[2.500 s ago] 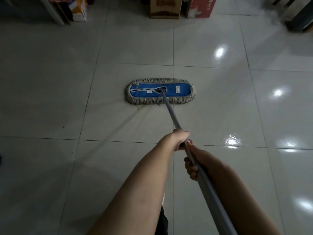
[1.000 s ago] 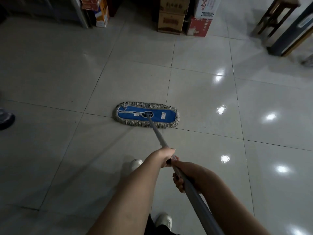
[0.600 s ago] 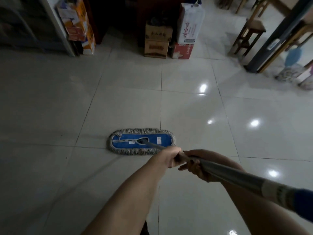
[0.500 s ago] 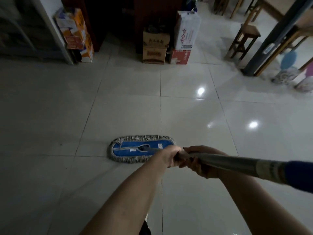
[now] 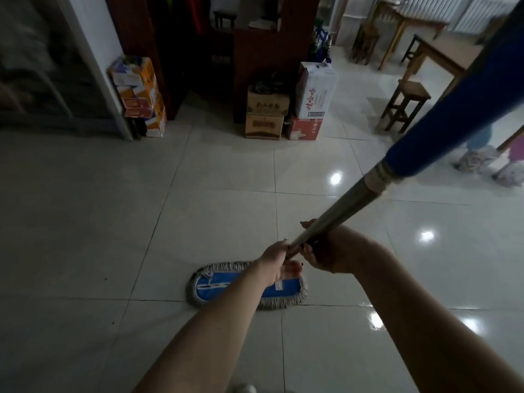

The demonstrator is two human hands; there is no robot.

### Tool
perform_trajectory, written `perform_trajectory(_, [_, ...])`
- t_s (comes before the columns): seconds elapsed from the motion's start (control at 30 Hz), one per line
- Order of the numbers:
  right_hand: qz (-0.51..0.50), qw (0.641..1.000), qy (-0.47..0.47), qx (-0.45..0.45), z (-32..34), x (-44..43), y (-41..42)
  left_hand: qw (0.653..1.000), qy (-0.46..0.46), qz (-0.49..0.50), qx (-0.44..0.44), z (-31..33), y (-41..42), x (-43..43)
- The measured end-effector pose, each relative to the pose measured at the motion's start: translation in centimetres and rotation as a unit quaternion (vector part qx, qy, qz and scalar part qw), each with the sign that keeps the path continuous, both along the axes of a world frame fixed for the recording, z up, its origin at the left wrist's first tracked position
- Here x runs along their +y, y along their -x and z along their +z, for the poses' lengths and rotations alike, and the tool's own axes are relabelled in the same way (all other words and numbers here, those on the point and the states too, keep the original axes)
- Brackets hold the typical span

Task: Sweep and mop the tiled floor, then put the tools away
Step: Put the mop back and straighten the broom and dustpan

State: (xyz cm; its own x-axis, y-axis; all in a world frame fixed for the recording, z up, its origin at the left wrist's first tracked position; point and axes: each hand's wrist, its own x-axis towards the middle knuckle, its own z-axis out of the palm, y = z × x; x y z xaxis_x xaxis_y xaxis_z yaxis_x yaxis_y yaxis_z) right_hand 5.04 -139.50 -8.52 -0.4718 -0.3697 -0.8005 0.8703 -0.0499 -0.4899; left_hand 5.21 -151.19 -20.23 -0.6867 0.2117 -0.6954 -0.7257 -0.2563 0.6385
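A flat mop head [image 5: 215, 287], blue on top with a grey fringe, lies on the pale tiled floor [image 5: 85, 222] just below my hands. Its metal handle [image 5: 334, 211] rises steeply up to the right and ends in a blue grip [image 5: 453, 109] near the camera. My left hand [image 5: 279, 260] grips the handle low down, and my left forearm hides the middle of the mop head. My right hand [image 5: 329, 252] grips the handle just above the left one, fingers curled round it.
Stacked cardboard boxes [image 5: 266, 114] and a tall white box [image 5: 316, 89] stand against dark wooden furniture at the back. More boxes [image 5: 139, 95] lean by a white post on the left. A wooden stool [image 5: 405, 106] and tables [image 5: 442, 55] stand at the right. Small feet in slippers [image 5: 476, 160] are beside them.
The mop head has been drawn back toward me across the tiles. The handle has swung up to the right, and the view has tilted up to show more of the room.
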Motion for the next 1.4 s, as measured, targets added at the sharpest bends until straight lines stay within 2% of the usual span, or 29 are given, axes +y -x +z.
perform_trajectory(0.23, [0.072,0.988,0.025,0.133,-0.3,-2.8,2.9,0.997,0.008,0.024,0.067,1.0,1.2,-3.5])
perform_trajectory(0.4, [0.124,0.962,0.095,0.226,-0.4,-3.8,5.1,0.988,0.056,0.011,0.144,1.7,2.9,-5.3])
perform_trajectory(0.47, [0.154,0.948,0.079,0.267,0.0,-4.1,6.3,0.983,0.077,-0.001,0.168,1.9,3.9,-6.0])
perform_trajectory(0.53, [0.192,0.923,-0.008,0.335,0.8,-4.8,8.0,0.977,0.111,-0.007,0.184,2.6,4.8,-6.7])
perform_trajectory(0.67, [0.256,0.841,-0.141,0.456,2.2,-6.7,11.8,0.966,0.170,0.018,0.195,3.2,7.1,-8.0])
perform_trajectory(0.77, [0.277,0.780,-0.174,0.533,2.7,-8.1,14.5,0.940,0.273,-0.001,0.205,3.7,9.2,-8.8])
perform_trajectory(0.83, [0.262,0.762,-0.152,0.572,2.7,-9.0,16.1,0.912,0.349,-0.027,0.216,4.2,10.6,-9.3])
perform_trajectory(0.9, [0.244,0.764,-0.125,0.584,2.5,-10.0,17.6,0.887,0.399,-0.027,0.230,4.6,12.1,-9.8])
perform_trajectory(0.97, [0.219,0.788,-0.077,0.570,2.1,-11.6,18.7,0.874,0.424,-0.017,0.239,4.7,13.5,-10.3])
perform_trajectory(1.07, [0.184,0.819,-0.022,0.544,1.4,-14.0,20.6,0.887,0.409,-0.001,0.215,4.5,15.0,-10.3])
perform_trajectory(1.13, [0.184,0.811,-0.024,0.555,1.6,-15.7,21.8,0.900,0.383,0.060,0.200,4.3,15.9,-10.5])
perform_trajectory(1.2, [0.200,0.800,-0.034,0.565,2.0,-17.5,22.9,0.893,0.382,0.124,0.205,4.6,16.8,-11.1])
perform_trajectory(1.4, [0.228,0.774,-0.014,0.591,4.7,-22.1,25.7,0.872,0.371,0.219,0.231,6.1,19.5,-14.2])
